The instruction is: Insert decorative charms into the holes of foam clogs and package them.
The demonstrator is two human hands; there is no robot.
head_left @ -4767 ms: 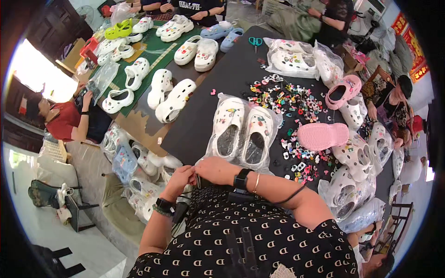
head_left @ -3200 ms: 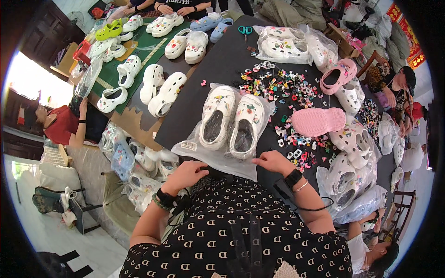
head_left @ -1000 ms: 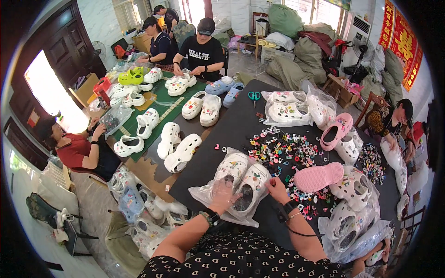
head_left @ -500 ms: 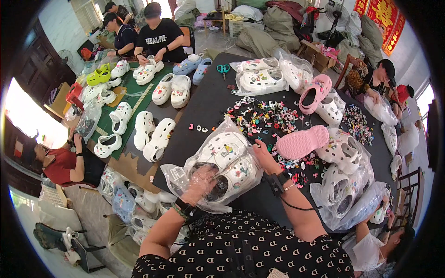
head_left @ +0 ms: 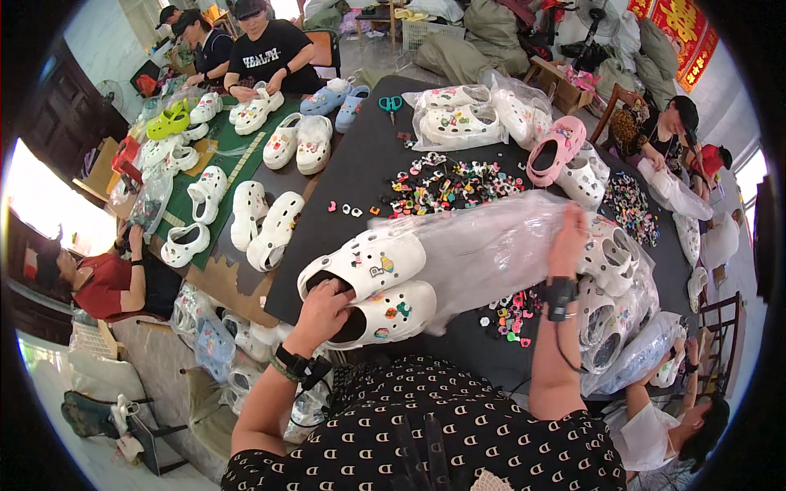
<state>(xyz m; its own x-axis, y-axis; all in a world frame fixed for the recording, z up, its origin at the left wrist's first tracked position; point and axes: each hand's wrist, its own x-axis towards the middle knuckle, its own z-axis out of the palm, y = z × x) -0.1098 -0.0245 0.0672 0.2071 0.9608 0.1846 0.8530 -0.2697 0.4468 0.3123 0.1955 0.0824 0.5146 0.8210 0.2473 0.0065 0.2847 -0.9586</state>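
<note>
A pair of white clogs (head_left: pixel 389 266) with colourful charms lies side by side in front of me, heels toward my left. My left hand (head_left: pixel 325 309) grips them at the heel openings, its fingers partly inside and hidden. To the right, my right hand (head_left: pixel 571 233) is closed on the end of a clear plastic bag (head_left: pixel 491 245). The bag stretches between that hand and the toes of the clogs, and seems to cover only their toe ends. Behind the bag lies a heap of small charms (head_left: pixel 458 184) on the black table (head_left: pixel 360 155).
A pink clog (head_left: pixel 557 151) leans on a white one at the right. Bagged white clogs (head_left: pixel 610 319) crowd the right edge, more (head_left: pixel 458 123) the back. Blue scissors (head_left: pixel 390 104) lie at the far edge. Other people work around the tables; loose white clogs (head_left: pixel 274 229) stand at the left.
The plastic bag has been pulled off most of the clogs toward the right by my right hand. The clogs have shifted left, with my left hand at their heels. The pink clog lying sole up is out of sight.
</note>
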